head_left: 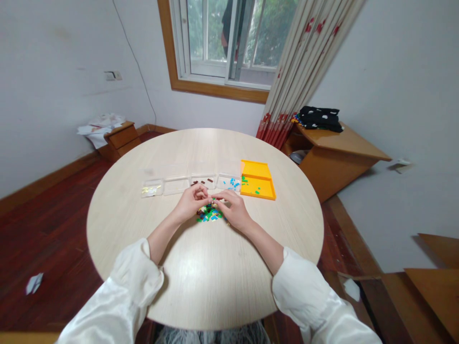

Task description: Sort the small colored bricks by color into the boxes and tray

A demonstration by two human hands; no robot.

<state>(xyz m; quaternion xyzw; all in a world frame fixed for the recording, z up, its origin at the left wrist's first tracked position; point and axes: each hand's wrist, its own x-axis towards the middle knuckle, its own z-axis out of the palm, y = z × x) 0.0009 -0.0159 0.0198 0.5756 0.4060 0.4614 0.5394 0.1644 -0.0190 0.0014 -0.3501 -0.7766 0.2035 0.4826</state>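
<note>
A pile of small mixed building bricks (210, 214), green, blue, brown and pale yellow, lies on the round table. Over its far side, my left hand (192, 202) and my right hand (234, 208) meet with fingertips close together. Both are pinched; whatever sits between the fingers is too small to make out. Beyond them stands a row of clear boxes. One holds pale yellow bricks (151, 190), another brown bricks (210, 180), another blue bricks (232, 183). At the row's right end an open yellow box (258, 196) has several green bricks in it.
The round wooden table (201, 277) has its near edge close to my body. A clear box (175, 192) stands between the pale yellow and brown ones. A wooden cabinet (322, 157) with folded dark cloth (320, 118) stands at the right, a small stand with papers (102, 126) at the left.
</note>
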